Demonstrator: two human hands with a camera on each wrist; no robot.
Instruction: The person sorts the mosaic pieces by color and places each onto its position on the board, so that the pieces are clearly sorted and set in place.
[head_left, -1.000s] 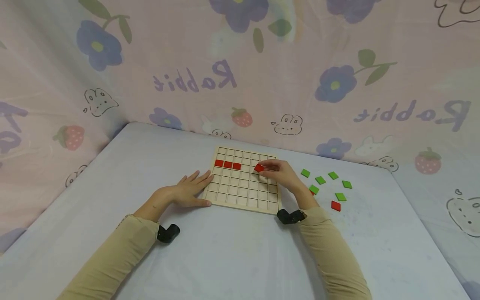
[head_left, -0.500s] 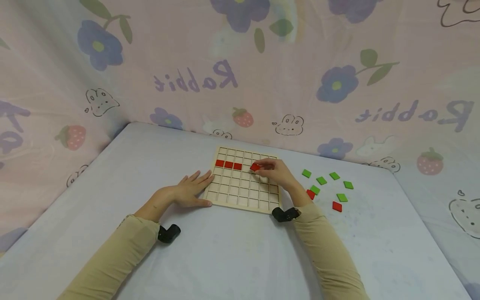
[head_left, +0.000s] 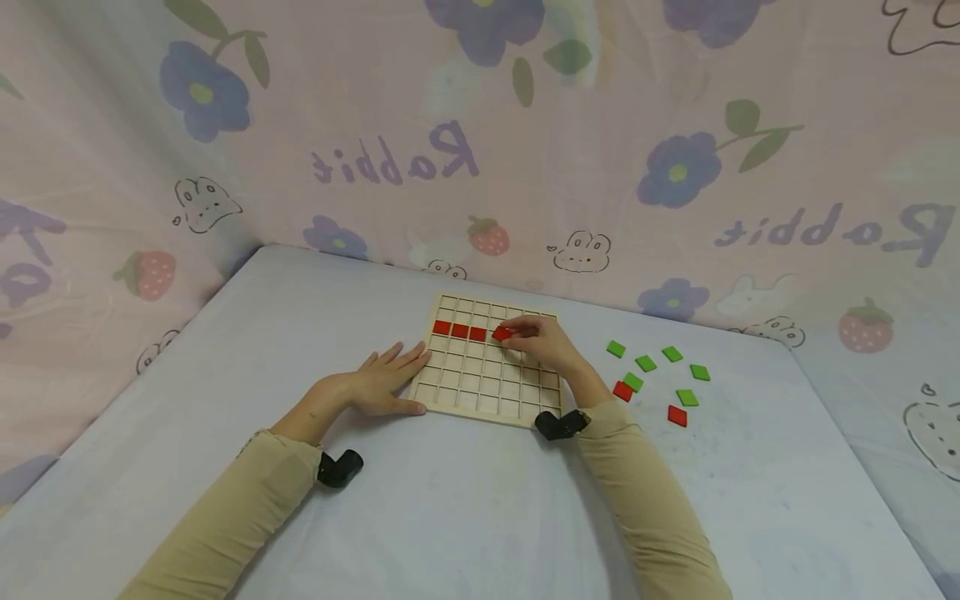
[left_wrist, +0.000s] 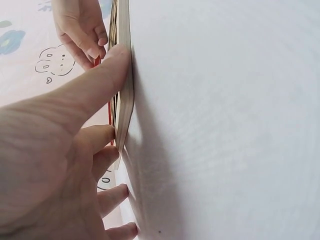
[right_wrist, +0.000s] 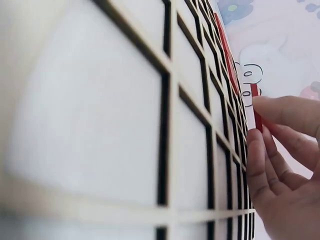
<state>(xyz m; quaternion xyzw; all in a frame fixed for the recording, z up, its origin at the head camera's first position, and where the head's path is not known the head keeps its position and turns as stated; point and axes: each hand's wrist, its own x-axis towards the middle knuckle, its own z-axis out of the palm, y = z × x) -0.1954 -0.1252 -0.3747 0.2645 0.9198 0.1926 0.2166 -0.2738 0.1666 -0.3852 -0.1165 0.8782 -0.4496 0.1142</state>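
Note:
A wooden grid board [head_left: 480, 379] lies on the table, with three red square tiles [head_left: 460, 331] side by side in its second row from the back. My right hand [head_left: 546, 342] pinches another red tile [head_left: 501, 334] between thumb and fingers, just right of that row. In the right wrist view this red tile [right_wrist: 256, 107] stands on edge in the grip, close over the grid [right_wrist: 172, 125]. My left hand [head_left: 378, 385] lies with spread fingers at the board's left edge; in the left wrist view its thumb [left_wrist: 107, 70] touches the board's side [left_wrist: 126, 75].
Right of the board, several green tiles [head_left: 646, 363] are scattered on the white table [head_left: 465, 500]. Two loose red tiles are there too: one red tile [head_left: 622, 391] against a green one, another red tile [head_left: 677, 416] nearer the front. A printed curtain [head_left: 390, 200] hangs behind.
My right hand has moved left over the board with the red tile, closer to the row of three. A loose red tile beside the forearm has come into fuller view. My left hand stays put.

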